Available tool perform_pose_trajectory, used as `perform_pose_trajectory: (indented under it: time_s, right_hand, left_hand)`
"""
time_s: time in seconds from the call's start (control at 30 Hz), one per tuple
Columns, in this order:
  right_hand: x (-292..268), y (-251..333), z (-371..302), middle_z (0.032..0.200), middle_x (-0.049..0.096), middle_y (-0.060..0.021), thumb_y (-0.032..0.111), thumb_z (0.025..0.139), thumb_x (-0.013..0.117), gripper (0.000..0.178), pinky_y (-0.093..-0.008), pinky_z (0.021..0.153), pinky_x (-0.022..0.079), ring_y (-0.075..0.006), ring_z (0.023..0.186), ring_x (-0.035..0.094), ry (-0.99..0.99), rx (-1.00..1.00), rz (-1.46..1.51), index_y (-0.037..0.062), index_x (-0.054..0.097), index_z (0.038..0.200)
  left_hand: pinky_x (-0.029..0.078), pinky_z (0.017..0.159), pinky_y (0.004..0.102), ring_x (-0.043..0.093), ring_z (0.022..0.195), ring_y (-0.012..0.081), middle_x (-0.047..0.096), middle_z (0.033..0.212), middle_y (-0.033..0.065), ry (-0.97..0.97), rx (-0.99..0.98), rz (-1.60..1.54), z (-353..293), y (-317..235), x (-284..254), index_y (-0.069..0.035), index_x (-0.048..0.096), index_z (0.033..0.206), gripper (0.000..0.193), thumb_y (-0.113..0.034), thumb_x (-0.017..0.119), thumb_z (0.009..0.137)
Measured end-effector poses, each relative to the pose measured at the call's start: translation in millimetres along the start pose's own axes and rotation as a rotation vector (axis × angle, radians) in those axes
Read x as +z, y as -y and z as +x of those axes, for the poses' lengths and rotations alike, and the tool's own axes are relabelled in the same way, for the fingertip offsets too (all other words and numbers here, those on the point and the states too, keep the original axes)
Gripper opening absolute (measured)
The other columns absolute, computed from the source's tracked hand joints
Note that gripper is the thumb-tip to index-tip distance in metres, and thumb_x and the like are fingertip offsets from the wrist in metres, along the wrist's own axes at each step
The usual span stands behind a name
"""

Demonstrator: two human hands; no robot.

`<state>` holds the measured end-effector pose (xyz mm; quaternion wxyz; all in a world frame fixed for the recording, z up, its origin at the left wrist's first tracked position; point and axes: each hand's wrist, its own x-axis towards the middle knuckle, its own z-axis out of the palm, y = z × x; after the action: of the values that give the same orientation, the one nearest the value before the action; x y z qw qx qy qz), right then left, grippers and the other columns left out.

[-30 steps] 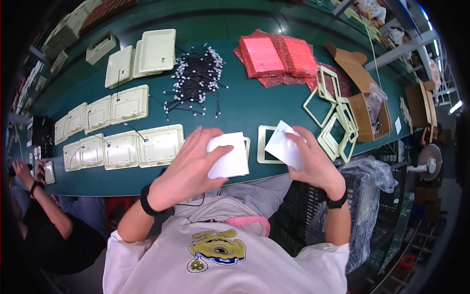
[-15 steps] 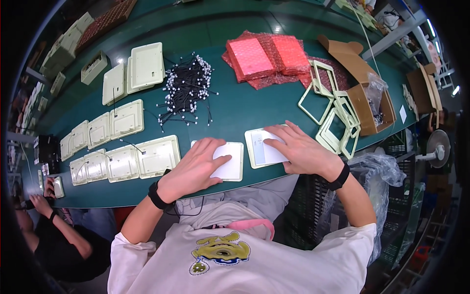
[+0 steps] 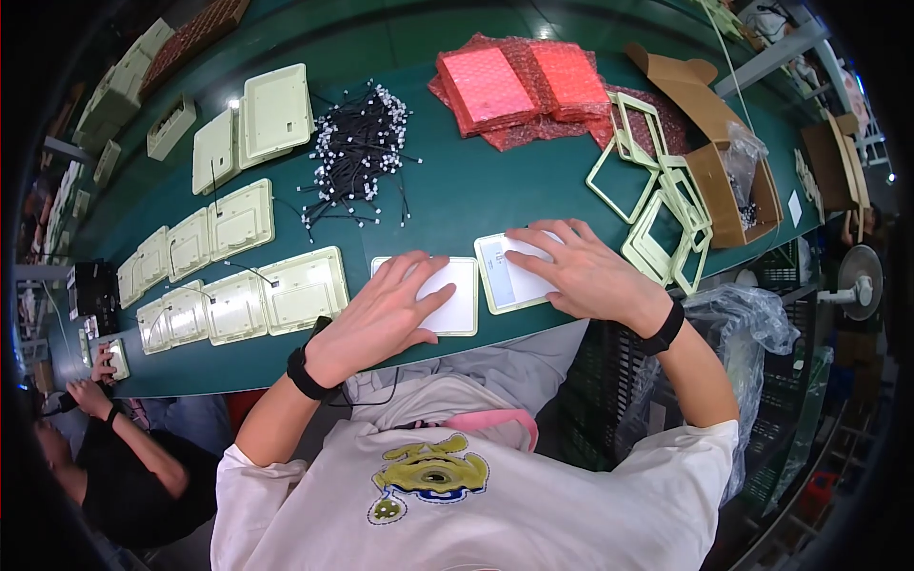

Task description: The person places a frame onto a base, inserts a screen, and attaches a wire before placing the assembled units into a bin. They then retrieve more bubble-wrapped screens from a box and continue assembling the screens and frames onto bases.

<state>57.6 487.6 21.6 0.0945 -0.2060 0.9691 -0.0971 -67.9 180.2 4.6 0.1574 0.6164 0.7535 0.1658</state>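
Flat across the left cream-framed white panel (image 3: 459, 295) lies my left hand (image 3: 388, 300), its fingers apart and covering the panel's left part. My right hand (image 3: 588, 276) rests with spread fingers on the right cream-framed panel (image 3: 505, 285), which has a pale grey-blue strip along its left side. Both panels sit side by side near the table's front edge, slightly turned away from each other, with a narrow gap between. Neither hand is wrapped round its panel. Each wrist wears a black band.
Two rows of cream housings (image 3: 305, 290) with thin cables stand left. Behind are cream covers (image 3: 276, 114) and a heap of black cables (image 3: 357, 152). Red bubble-wrapped stacks (image 3: 486, 86), loose cream frames (image 3: 624, 186) and an open carton (image 3: 728, 190) lie right. A co-worker's hand (image 3: 90, 395) is far left.
The view has shifted slightly, so the table things appear a little higher. Both hands stay on their panels, with the right fingers spread a little differently.
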Motion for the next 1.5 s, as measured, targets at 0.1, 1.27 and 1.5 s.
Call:
perform_pose_trajectory:
  time_s: [0.1,1.27,1.5]
  right_hand:
    - [-1.6,1.5,0.5,0.159,0.049,-0.0088,0.012,0.076,0.086,0.076,-0.0489,0.117,0.041,-0.034,0.138,0.05,0.009,0.003,0.003,0.0098,0.06,0.147]
    - [-1.7,49.0,8.8,0.14,0.056,-0.0194,0.016,0.094,0.076,0.051,-0.0464,0.107,0.051,-0.0412,0.128,0.055,-0.111,0.212,0.191,0.0039,0.062,0.141]
    - [-35.7,47.6,74.2,0.112,0.069,-0.015,0.008,0.095,0.072,0.029,-0.0454,0.09,0.056,-0.037,0.105,0.067,-0.144,0.132,0.219,0.0037,0.072,0.123]
  left_hand:
    - [0.041,0.12,0.053,0.043,0.147,0.0426,0.047,0.158,0.0178,-0.006,-0.007,-0.041,0.6,2.1,6.6,-0.004,0.065,0.14,0.069,-0.024,0.088,0.079]
    - [0.02,0.129,0.0624,0.022,0.161,0.046,0.024,0.175,0.0194,-0.169,-0.166,0.165,-36.4,-29.6,51.5,-0.011,0.036,0.166,0.096,-0.054,0.075,0.09]
    - [0.022,0.127,0.0632,0.022,0.159,0.0501,0.023,0.174,0.0242,-0.155,-0.233,0.065,-62.1,-27.0,69.3,-0.01,0.038,0.165,0.095,-0.054,0.076,0.089]
